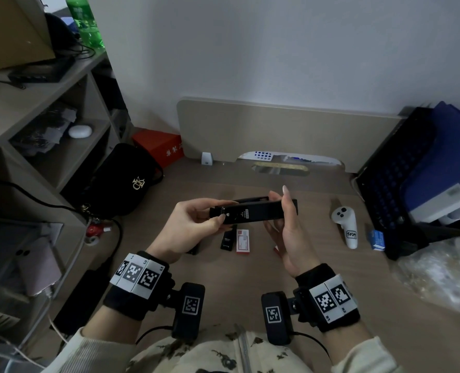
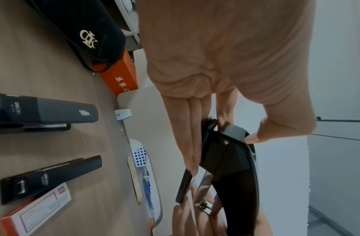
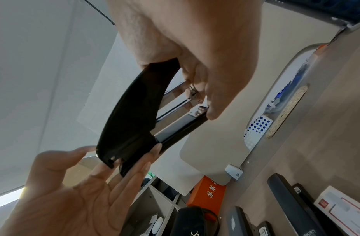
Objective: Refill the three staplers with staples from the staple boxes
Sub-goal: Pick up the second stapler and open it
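A black stapler [image 1: 258,211] is held level above the desk by both hands. My left hand [image 1: 225,211] pinches its hinge end between thumb and fingers. My right hand [image 1: 280,203] grips the front end, fingers curled over the top. In the right wrist view the stapler [image 3: 130,119] has its black cover lifted off the metal magazine rail. Two more black staplers [image 2: 43,111] [image 2: 49,177] lie on the desk below. Beside them is a white and red staple box [image 1: 243,241] [image 2: 33,210]. Whether there are staples in the magazine is hidden.
A white controller [image 1: 346,224] and a small blue box [image 1: 377,239] lie to the right. A black crate [image 1: 385,184] and a plastic bag [image 1: 439,275] fill the right edge. A black bag [image 1: 123,181], a red box [image 1: 159,146] and shelves [image 1: 48,130] stand left.
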Tool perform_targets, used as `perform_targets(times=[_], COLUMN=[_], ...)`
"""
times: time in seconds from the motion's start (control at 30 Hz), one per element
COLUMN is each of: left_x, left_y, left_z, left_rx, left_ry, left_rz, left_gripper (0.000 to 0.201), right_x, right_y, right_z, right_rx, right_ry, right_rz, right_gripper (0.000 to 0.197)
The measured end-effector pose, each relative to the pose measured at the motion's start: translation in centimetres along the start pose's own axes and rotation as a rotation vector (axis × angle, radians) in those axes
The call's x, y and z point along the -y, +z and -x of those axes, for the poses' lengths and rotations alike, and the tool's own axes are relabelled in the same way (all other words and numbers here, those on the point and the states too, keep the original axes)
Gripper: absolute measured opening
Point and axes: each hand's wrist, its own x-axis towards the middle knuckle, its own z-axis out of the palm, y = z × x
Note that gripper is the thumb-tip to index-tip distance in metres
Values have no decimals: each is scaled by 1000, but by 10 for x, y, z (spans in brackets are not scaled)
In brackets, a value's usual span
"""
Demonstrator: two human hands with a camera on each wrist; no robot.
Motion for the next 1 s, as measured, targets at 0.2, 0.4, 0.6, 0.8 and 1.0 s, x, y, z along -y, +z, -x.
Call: perform_targets(times=[0.2, 0.4, 0.6, 0.8, 1.0], left_x=[-2, -1, -4, -13, -2], left_y=[2, 0, -1, 2, -6], left_z=[0, 0, 3, 2, -3], left_rx=[26, 26, 37, 42, 22], left_ry=[1, -1, -35, -45, -61], left_rz=[29, 29, 22, -224, -456], left_gripper=[28, 28, 30, 62, 79], right_x=[3, 4, 3, 5, 7], right_y=[0, 0, -1, 1, 7], right_z=[2, 3, 2, 5, 9], right_rx=[-25, -17, -13, -33, 27], right_ry=[-15, -17, -8, -29, -24], right_rz=[-49, -43, -15, 43, 116], right_gripper=[97, 88, 85, 90, 75])
